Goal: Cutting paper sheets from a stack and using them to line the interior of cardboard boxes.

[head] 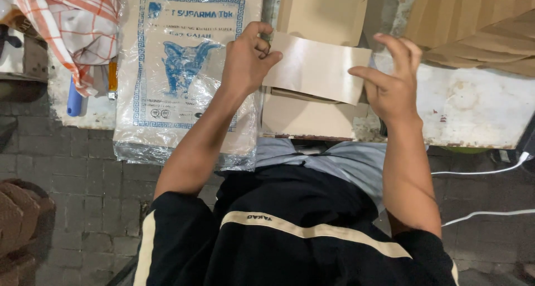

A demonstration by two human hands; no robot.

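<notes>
Left hand (248,57) is pinching the brown paper sheet (317,66) above the stack (304,116); right hand (393,80) is spread wide, steadying its edge. Better keeping corners aligned.

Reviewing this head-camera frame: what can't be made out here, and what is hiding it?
- Left hand: its fingertips curl over the brown paper sheet, so the grip there is hidden.
- Flat sheets under the held sheet: partly covered by it; their count is unclear.
- Brown stack, top right: cut off by the frame edge.
- Blue handle: its upper end is hidden under the checked cloth.
- Plastic-wrapped pack: the left forearm covers part of it.
</notes>
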